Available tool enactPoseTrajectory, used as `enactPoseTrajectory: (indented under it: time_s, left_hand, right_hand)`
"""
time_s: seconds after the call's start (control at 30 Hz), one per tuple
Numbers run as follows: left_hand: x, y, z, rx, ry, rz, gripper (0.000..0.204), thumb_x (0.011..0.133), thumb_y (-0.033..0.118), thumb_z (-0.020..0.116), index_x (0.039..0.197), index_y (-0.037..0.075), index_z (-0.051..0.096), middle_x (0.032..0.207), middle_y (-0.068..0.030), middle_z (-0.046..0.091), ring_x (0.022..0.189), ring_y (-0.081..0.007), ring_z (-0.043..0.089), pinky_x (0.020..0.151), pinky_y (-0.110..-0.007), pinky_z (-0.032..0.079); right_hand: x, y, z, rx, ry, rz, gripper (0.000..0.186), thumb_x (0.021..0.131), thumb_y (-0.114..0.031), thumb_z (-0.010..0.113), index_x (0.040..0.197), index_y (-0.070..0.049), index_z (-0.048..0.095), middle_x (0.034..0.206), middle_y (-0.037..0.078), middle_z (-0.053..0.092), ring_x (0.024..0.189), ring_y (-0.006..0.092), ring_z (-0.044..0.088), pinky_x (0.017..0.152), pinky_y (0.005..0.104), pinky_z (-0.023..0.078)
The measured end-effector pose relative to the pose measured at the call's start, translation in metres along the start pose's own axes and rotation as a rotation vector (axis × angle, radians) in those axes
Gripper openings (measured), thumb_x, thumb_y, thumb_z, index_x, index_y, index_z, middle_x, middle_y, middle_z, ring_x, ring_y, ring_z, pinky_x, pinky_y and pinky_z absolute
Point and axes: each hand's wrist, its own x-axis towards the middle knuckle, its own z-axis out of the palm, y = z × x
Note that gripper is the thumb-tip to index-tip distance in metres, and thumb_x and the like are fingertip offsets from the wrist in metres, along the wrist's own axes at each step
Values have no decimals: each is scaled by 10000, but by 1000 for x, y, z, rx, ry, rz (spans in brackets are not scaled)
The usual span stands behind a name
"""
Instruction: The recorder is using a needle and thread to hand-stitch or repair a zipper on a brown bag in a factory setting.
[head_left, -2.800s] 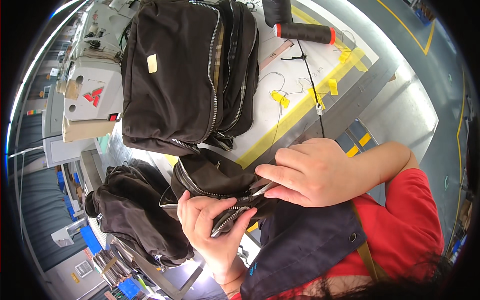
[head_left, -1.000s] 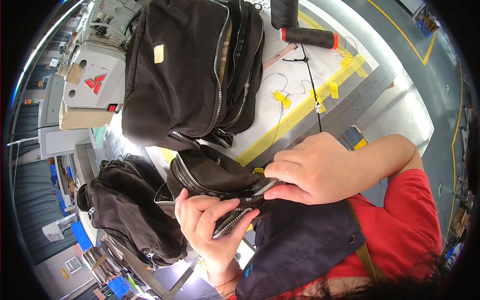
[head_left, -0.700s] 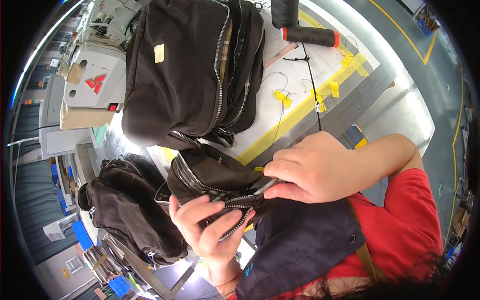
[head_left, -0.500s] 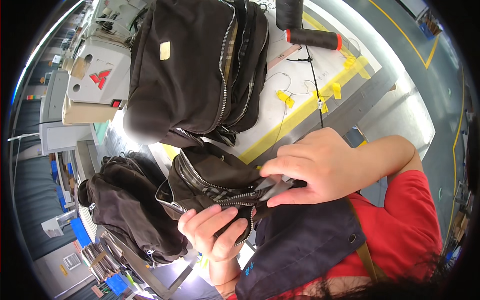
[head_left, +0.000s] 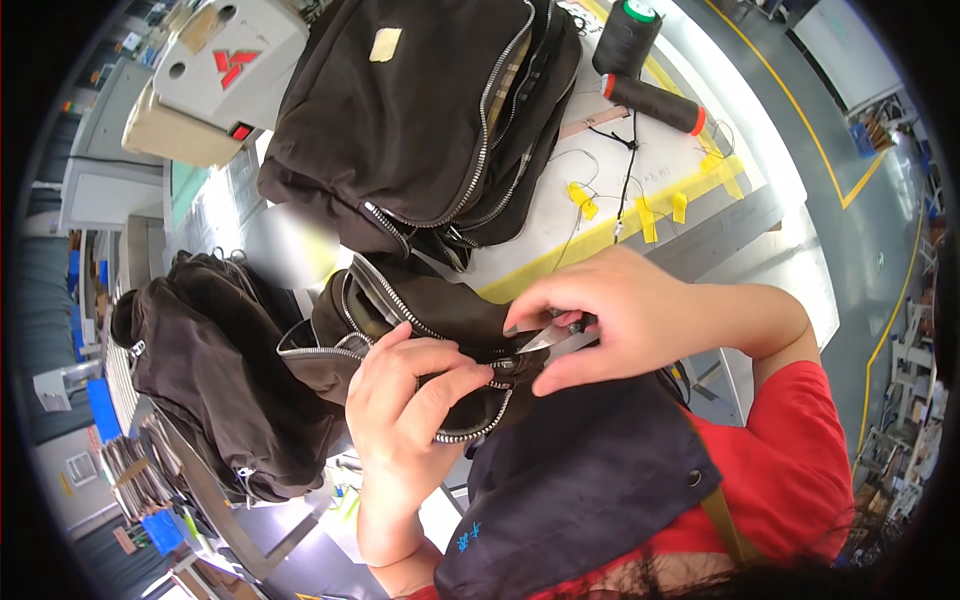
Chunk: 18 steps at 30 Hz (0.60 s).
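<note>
My right hand is closed around a pair of thread snips, with the pointed blades against the end of a zipper. That zipper belongs to a dark brown fabric bag with several metal zippers, lying at the table's near edge. My left hand grips the bag by its open zipper edge, close to the blades. The fingertips partly cover the zipper tape, and any thread between the blades is too small to make out.
A large dark backpack lies beyond my hands, and another dark bag rests to the left. Black thread spools stand and lie at the back right by yellow tape. A sewing machine sits far left.
My left hand has shifted up along the zipper, nearer the snips. The snips have turned and sit closer to the zipper end. The whole view has also swung slightly.
</note>
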Motion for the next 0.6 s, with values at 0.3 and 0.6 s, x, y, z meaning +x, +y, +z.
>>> enactPoseTrajectory:
  time_s: [0.3,0.6]
  left_hand:
    - [1,-13,-4,-212,-69,13,275,534,79,721,787,112,618,814,-4,656,893,-215,643,892,-422,464]
    - [2,-29,-7,-454,-218,-66,308,515,-40,650,791,90,607,807,-17,655,899,-222,641,941,-446,434]
  right_hand:
    - [15,-20,-26,-565,-76,-419,302,720,-313,717,881,-99,577,628,-4,470,496,172,515,415,296,381]
    - [33,-35,-30,-714,-295,-448,253,749,-307,692,830,-93,582,618,-2,464,494,167,516,423,291,396]
